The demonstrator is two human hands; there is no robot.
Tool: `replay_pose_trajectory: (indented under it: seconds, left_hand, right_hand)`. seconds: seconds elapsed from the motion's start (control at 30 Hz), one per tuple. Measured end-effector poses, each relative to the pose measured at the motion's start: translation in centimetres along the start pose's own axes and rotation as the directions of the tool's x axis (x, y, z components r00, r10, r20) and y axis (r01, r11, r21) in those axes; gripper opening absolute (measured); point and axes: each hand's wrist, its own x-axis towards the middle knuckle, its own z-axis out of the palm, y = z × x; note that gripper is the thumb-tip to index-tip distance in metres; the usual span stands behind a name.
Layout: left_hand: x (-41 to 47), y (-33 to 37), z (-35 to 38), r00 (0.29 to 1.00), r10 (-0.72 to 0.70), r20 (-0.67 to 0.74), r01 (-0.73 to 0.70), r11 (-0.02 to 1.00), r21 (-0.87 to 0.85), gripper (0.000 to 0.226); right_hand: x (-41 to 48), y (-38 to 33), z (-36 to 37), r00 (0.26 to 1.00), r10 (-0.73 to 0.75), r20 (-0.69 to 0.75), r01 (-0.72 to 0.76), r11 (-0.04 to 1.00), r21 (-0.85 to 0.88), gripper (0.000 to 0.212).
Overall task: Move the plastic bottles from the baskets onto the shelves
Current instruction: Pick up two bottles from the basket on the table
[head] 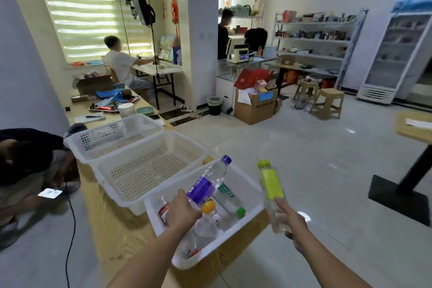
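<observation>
My left hand [181, 211] grips a clear bottle with a purple label and purple cap [205, 184], held tilted above the nearest white basket [253, 211]. My right hand [288, 220] holds a clear bottle with a yellow-green label and cap [271, 184] upright, to the right of that basket and over the floor. Several more bottles lie in the near basket, among them one with a yellow cap [208, 206] and one with a green cap [240, 211]. The metal shelves [313, 41] stand far across the room at the back right.
Two white baskets [149, 168] [112, 135] with no bottles in them sit further along the wooden table [117, 229]. A person crouches at the left [30, 161]. Cardboard boxes [254, 105], stools [327, 100], a pedestal table base [402, 196] and a glass-door fridge [397, 54] stand around the tiled floor.
</observation>
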Motion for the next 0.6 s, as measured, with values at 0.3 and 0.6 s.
replay_pose_trajectory:
  seconds: [0.3,0.6]
  left_hand:
    - [-6.3,4.6,3.7,0.950,0.196,0.242,-0.108,0.936,-0.335,0.058]
    - [-19.8,4.0,3.9,0.805,0.382,0.454,-0.106,0.846,-0.523,0.057]
  right_hand:
    - [-9.3,5.5,-6.2,0.959,-0.015,0.282,-0.180,0.736,0.653,0.069]
    - [-23.3,16.6,-10.0,0.992,-0.019,0.129,-0.094,0.582,0.808,0.091]
